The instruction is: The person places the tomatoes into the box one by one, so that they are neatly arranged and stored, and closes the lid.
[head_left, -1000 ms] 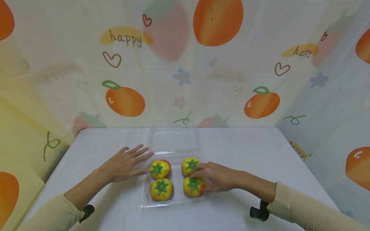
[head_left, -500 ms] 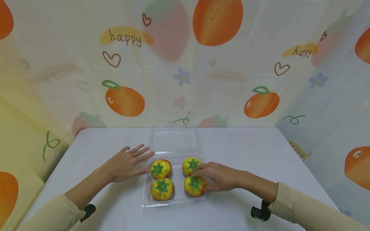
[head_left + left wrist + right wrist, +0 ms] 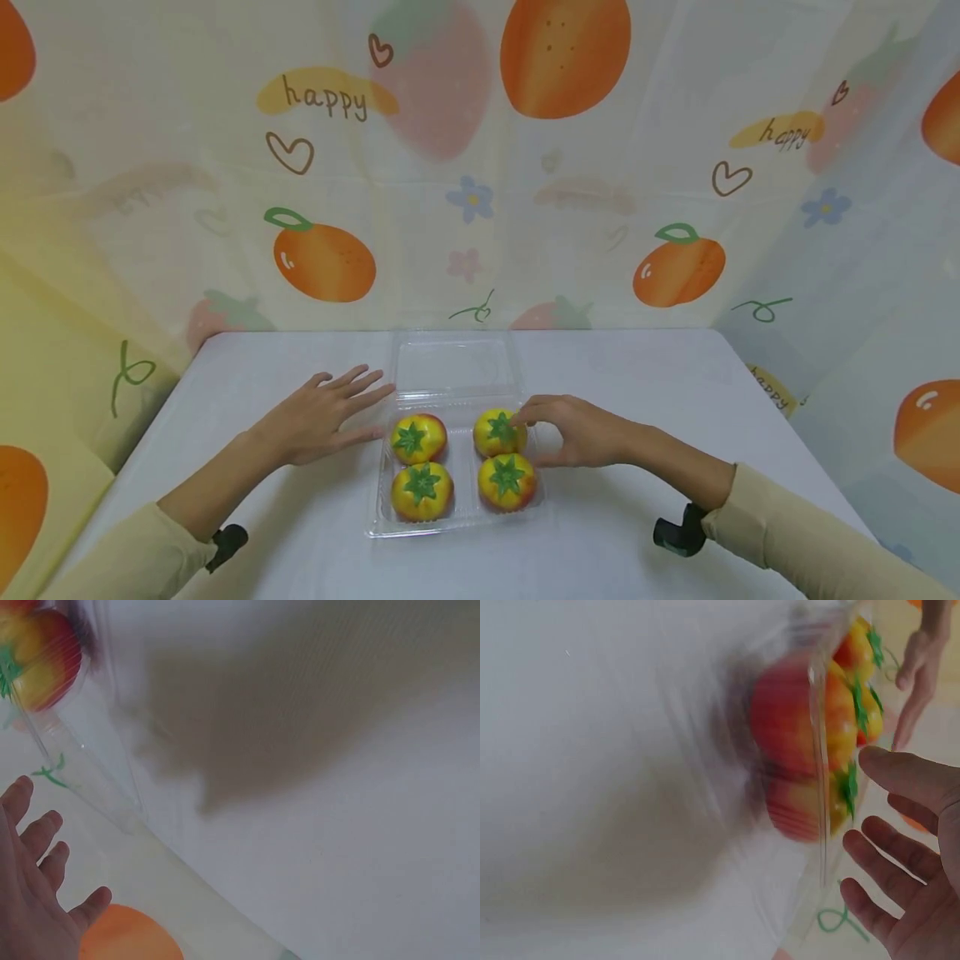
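A clear plastic clamshell box [image 3: 462, 467] lies on the table with its lid [image 3: 453, 364] folded back. Inside sit several yellow-red, persimmon-like fruits with green star-shaped leaves, in two columns. My right hand [image 3: 585, 429] is over the box's right side, its fingertips overlapping the far right fruit [image 3: 495, 429] in the head view. In the right wrist view its fingers are spread and loosely bent, holding nothing. The near right fruit [image 3: 507, 483] shows fully. My left hand [image 3: 318, 421] is spread beside the far left fruit [image 3: 418, 439], holding nothing; the near left fruit [image 3: 422, 492] lies in front.
The white table [image 3: 285, 542] reaches back to a fruit-printed curtain [image 3: 465, 242], which also hangs on both sides. A black wrist camera [image 3: 227, 546] shows at the left sleeve, and another dark camera [image 3: 681, 531] at the right sleeve.
My right hand has come off the near right fruit and moved up and slightly right. My left hand has drawn back slightly, leftward and up. The fruits stay in place.
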The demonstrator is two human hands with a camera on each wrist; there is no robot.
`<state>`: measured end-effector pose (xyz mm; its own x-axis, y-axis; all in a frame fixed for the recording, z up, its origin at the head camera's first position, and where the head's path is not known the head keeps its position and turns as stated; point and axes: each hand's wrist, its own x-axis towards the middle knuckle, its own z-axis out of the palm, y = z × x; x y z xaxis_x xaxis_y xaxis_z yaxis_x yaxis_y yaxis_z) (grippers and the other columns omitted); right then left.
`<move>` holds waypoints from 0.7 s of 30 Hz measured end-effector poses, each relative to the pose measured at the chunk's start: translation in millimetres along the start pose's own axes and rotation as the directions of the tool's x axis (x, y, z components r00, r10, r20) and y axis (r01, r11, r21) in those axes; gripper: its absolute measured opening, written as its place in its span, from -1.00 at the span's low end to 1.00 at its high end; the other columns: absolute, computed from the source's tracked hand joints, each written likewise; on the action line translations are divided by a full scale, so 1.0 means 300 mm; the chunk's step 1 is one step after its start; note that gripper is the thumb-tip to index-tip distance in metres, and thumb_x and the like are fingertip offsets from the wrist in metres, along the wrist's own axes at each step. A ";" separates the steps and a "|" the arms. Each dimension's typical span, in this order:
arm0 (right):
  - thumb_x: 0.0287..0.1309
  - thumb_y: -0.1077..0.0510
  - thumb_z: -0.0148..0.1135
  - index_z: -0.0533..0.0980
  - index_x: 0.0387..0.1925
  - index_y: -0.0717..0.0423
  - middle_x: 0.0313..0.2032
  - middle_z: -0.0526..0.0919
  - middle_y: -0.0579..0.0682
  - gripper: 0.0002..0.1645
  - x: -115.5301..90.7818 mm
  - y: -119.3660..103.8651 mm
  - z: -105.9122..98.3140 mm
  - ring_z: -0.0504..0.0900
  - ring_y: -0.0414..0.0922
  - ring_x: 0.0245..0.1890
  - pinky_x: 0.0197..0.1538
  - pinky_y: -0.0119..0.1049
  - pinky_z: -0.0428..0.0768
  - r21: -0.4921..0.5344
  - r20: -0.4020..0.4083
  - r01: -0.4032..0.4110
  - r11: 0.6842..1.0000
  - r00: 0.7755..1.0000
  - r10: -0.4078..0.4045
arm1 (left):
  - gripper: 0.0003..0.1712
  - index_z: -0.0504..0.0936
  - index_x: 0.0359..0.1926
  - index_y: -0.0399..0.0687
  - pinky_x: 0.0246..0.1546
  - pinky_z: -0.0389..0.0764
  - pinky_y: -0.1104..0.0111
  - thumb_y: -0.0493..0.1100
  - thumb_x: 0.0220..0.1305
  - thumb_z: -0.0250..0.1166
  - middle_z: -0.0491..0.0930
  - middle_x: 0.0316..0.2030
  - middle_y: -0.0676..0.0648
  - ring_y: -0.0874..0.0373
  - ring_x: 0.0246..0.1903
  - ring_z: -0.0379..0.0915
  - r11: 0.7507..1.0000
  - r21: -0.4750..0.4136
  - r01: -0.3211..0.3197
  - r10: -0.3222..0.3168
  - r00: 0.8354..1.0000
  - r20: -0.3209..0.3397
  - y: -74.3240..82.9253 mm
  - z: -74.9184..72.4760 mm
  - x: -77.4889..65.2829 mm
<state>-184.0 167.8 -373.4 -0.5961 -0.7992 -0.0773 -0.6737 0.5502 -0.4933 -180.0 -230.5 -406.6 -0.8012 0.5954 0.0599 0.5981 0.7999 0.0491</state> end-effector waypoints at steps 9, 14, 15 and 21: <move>0.22 0.14 0.36 0.40 0.31 0.23 0.05 0.63 0.14 -0.34 0.046 0.122 -0.056 0.63 0.09 0.02 0.09 0.06 0.60 0.062 -0.214 -0.106 0.992 0.970 0.117 | -0.21 0.28 0.49 0.09 0.25 0.29 -0.25 0.36 0.40 0.02 0.27 0.44 -0.17 -0.23 0.45 0.07 0.998 -0.042 0.054 -0.055 0.998 -0.007 -0.043 -0.012 0.017; 0.28 0.15 0.28 0.31 0.36 0.29 0.10 0.59 0.29 -0.31 0.094 0.185 -0.050 0.64 0.15 0.04 0.08 0.08 0.61 0.162 -0.272 -0.196 0.967 0.933 0.235 | -0.21 0.24 0.51 0.09 0.26 0.23 -0.30 0.35 0.43 -0.02 0.23 0.46 -0.19 -0.26 0.46 0.02 0.980 -0.143 0.135 -0.136 0.991 0.002 -0.079 -0.002 0.050; 0.29 0.14 0.27 0.30 0.37 0.30 0.11 0.58 0.31 -0.31 0.103 0.194 -0.047 0.63 0.16 0.05 0.09 0.07 0.61 0.192 -0.276 -0.214 0.958 0.925 0.262 | -0.21 0.23 0.51 0.09 0.26 0.22 -0.31 0.35 0.43 -0.03 0.23 0.46 -0.20 -0.27 0.46 0.01 0.973 -0.172 0.154 -0.156 0.988 0.005 -0.086 0.003 0.057; 0.34 0.08 0.20 0.27 0.39 0.30 0.15 0.56 0.33 -0.30 0.163 0.238 -0.015 0.58 0.23 0.12 0.12 0.05 0.59 0.337 -0.252 -0.294 0.894 0.887 0.387 | -0.19 0.22 0.51 -0.02 0.30 0.17 -0.29 0.31 0.44 0.02 0.25 0.43 -0.26 -0.30 0.43 0.09 0.860 -0.448 0.243 -0.246 0.968 0.054 -0.101 0.033 0.109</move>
<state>-263.2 169.1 -408.5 -0.8995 -0.4351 -0.0407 -0.2801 0.6456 -0.7104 -224.5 -234.7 -415.9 -0.9235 0.3835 -0.0076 0.3277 0.7993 0.5037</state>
